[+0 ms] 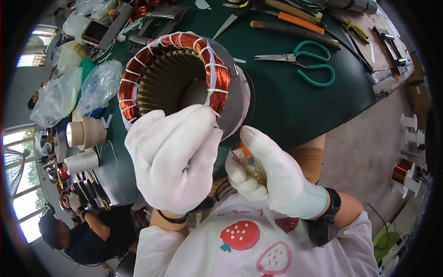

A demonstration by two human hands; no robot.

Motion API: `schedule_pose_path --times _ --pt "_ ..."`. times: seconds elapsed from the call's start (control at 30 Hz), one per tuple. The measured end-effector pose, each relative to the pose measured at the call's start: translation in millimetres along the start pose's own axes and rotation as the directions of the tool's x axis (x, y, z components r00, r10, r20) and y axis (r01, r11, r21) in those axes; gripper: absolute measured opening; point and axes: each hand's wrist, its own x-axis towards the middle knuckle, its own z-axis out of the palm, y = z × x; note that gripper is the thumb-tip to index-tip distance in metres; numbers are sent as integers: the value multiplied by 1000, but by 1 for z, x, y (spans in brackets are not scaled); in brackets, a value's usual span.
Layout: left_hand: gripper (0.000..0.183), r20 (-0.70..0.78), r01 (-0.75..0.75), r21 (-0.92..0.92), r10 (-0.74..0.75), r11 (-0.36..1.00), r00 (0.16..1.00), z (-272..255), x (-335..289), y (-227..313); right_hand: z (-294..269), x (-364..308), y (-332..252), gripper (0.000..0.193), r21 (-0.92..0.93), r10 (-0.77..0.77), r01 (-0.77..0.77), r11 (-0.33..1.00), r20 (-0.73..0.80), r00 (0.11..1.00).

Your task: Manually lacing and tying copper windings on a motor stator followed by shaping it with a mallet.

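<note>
A motor stator stands on the green table with its open bore facing me. Copper windings ring its rim, bound with white lacing cord. My left hand, in a white knitted glove, is closed at the near edge of the windings. Its fingers are curled together, and whatever they may pinch is hidden. To the right of it, my right hand, gloved too, grips a lighter with an orange button and a see-through yellowish body. The lighter's metal top points up toward the near side of the stator.
Green-handled scissors lie right of the stator, below several hand tools such as an orange-handled one. Left are clear plastic bags, a cord spool and tape rolls. A co-worker sits lower left. Wire spools stand at right.
</note>
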Motion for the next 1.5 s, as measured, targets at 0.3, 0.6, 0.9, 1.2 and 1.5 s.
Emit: schedule_pose_path --times 0.3,0.6,0.9,1.2,1.5 --pt "46 544 -261 295 62 919 837 -35 48 19 -10 -12 3 65 -10 -6 7 1000 13 1000" --pt "27 616 -476 475 106 740 780 -13 57 47 -17 -16 13 60 -26 -48 51 998 129 991" --pt "33 669 -677 443 286 588 686 -7 56 24 -14 -16 7 65 -27 -31 32 999 34 999" --pt "29 198 111 9 -110 994 974 -35 29 12 15 -1 -6 63 137 110 -111 984 18 994" --pt "42 134 33 43 -39 999 990 -9 2 -4 36 -2 -24 53 350 284 -265 898 -4 959"
